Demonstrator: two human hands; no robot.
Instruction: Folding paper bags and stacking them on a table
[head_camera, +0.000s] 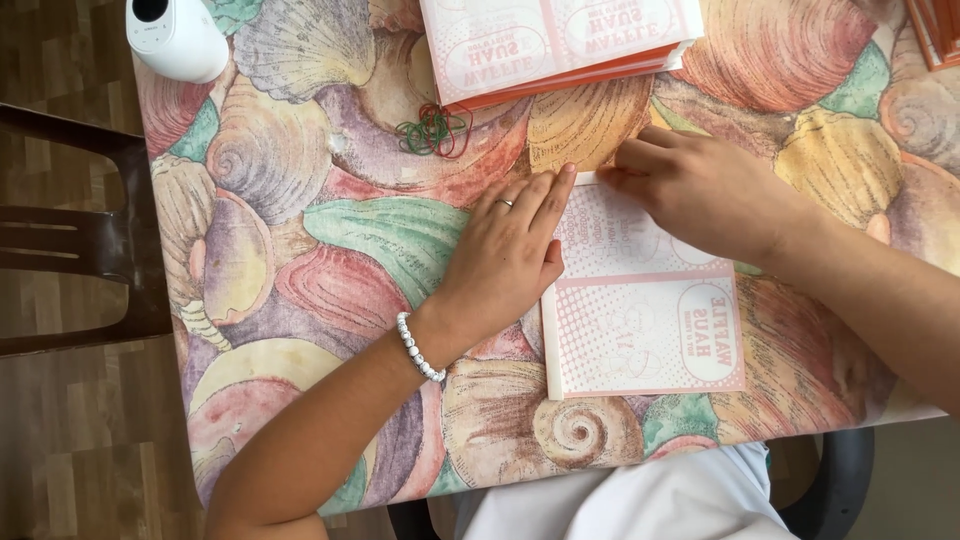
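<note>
We have a flat paper sleeve (640, 300) lying on the desk (330, 240), at about 4 o'clock from frame centre, near the close edge. It is white with a pink halftone dot print, pink border lines and a rounded label patch on the lower panel. A horizontal line splits it into two panels; the upper one is partly hidden under our hands.

Left hand (510, 250): flat, palm down, fingers together along the sleeve's left edge, at 9 o'clock from it. Reads as pinning it so it doesn't slide. Grip is open and holds nothing.

Right hand (700, 195): at 12 o'clock on the sleeve, fingertips bent down onto the top edge, likely pressing or creasing there. We cannot tell if that grip pinches the paper.

A stack of same-print sleeves (555, 40) lies at 12 o'clock, well apart. Red and green rubber bands (435, 130) sit just beside it, at 10 o'clock from the hands. A white rounded device (175, 35) is at the far-left corner.
</note>
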